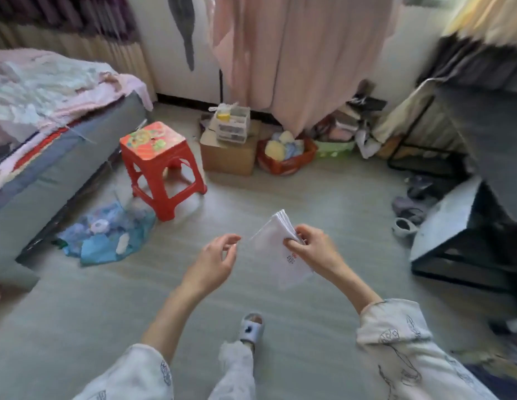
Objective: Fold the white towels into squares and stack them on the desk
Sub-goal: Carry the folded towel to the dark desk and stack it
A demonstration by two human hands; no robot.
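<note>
Right of the red stool (162,166), and nearer to the person than it, a small stack of folded white towels (276,246) was held in the air above the pale floor (193,284), its layered edges fanned at the top corner and a small dark printed mark showing on its lower face. The right hand (312,249) pinched the stack at its right edge, thumb on the near face and fingers curled round behind. The left hand (216,261) hovered just beside the stack's left corner, apart from it, fingers loosely bent and holding nothing. Both forearms came out of pale patterned sleeves (395,342), and below them a foot in a grey slipper (251,327) stood on the floor. Left of the stool lay a bed (49,145) with a grey mattress and rumpled pink bedding, and at the stool's front left foot a heap of blue plastic bags (107,238) spread over the floor. Behind the stool, to its right, a cardboard box (228,154) carried a small clear drawer unit (232,125), and beside the box sat a red bag (286,154) filled with soft pale things. A pink cloth (294,53) hung down above them. Far right of the stool stood a dark-framed desk (488,134), blurred, with loose slippers (407,220) on the floor near its base.
</note>
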